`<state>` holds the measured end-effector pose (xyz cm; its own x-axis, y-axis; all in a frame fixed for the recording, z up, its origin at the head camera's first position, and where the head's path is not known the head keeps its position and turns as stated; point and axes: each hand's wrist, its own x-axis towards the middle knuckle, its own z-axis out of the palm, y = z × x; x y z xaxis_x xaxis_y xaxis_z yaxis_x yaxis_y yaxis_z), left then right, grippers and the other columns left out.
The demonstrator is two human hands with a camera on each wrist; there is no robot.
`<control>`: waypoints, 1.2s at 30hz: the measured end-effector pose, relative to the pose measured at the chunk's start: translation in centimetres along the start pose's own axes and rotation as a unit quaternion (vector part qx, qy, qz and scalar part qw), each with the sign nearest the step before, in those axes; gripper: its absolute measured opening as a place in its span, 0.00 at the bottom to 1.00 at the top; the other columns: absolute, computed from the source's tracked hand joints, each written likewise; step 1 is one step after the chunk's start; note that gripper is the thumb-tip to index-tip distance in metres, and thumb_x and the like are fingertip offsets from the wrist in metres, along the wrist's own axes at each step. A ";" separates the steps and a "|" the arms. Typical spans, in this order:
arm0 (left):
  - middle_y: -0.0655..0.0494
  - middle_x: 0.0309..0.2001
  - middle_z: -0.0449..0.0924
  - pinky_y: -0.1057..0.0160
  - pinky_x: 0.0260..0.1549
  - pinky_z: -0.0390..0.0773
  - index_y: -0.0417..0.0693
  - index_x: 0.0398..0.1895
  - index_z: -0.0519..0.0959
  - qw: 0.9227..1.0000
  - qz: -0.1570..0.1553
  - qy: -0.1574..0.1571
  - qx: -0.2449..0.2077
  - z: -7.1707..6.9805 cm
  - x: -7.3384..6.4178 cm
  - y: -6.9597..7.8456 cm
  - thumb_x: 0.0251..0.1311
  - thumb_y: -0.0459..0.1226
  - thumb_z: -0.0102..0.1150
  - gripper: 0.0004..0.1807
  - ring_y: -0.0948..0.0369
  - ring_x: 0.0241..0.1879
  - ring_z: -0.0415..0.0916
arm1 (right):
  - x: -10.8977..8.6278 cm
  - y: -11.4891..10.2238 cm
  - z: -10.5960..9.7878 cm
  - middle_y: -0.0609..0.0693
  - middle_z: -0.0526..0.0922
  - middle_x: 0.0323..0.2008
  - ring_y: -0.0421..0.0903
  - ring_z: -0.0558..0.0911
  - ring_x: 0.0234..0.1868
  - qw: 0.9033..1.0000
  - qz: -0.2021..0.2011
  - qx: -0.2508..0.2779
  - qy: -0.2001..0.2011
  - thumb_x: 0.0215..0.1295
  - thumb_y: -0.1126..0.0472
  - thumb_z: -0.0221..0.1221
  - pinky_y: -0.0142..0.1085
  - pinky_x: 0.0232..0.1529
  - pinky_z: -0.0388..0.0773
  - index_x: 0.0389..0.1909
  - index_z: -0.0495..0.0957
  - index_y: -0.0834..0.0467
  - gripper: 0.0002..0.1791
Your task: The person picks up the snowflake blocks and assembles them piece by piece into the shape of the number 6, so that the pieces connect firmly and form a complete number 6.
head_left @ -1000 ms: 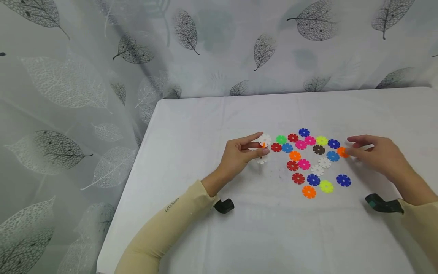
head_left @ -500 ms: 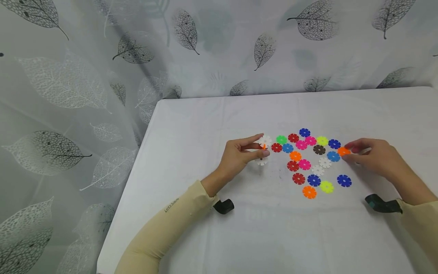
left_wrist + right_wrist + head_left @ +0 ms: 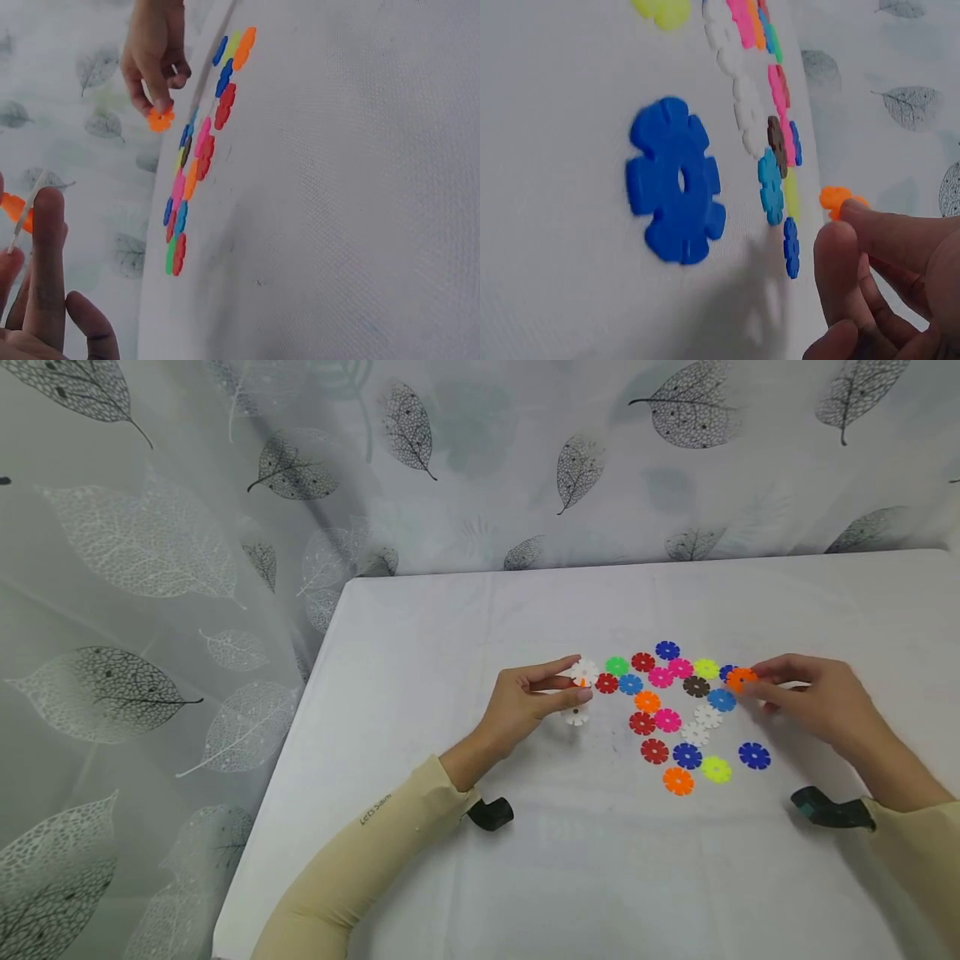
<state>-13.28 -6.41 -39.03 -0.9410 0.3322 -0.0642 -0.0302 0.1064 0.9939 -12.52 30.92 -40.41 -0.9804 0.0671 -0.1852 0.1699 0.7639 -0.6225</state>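
My left hand (image 3: 525,697) pinches a white notched disc (image 3: 584,672) that has an orange disc (image 3: 15,208) joined crosswise to it. Another white disc (image 3: 576,717) shows just below the thumb. On the other side of the table my right hand (image 3: 813,697) pinches a loose orange notched disc (image 3: 739,679) between thumb and fingers. In the right wrist view that orange disc (image 3: 834,199) is up off the cloth, partly hidden by the thumb. Nearest to it lie a light blue disc (image 3: 722,700) and a dark blue one (image 3: 727,672), which it partly overlaps in the head view.
Between the hands several flower-shaped discs lie flat: red (image 3: 654,751), pink (image 3: 667,720), green (image 3: 617,667), white (image 3: 707,717), brown (image 3: 696,687) and yellow (image 3: 716,769). A dark blue disc (image 3: 753,756) lies apart, front right. Leaf-patterned curtain (image 3: 480,460) hangs behind the white table (image 3: 420,635).
My right hand has taken hold of the orange disc at the right end of the group, lifted it and shifted it slightly left. My left hand has barely moved.
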 end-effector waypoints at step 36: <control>0.54 0.40 0.89 0.65 0.50 0.77 0.55 0.60 0.83 0.996 -0.047 -0.037 -0.074 1.3 -0.4 0.8 0.60 0.36 0.73 0.24 0.58 0.44 0.87 | -2.1 -10.6 4.6 0.59 0.86 0.37 0.46 0.87 0.29 0.959 -0.238 0.153 -0.011 0.68 0.61 0.66 0.33 0.30 0.83 0.48 0.84 0.61 0.11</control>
<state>-12.53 -5.27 -38.32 -0.9047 0.3955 -0.1583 -0.1709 0.0034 0.9853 -11.78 19.73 -36.93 -0.9521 -0.2596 0.1616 -0.2723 0.4796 -0.8341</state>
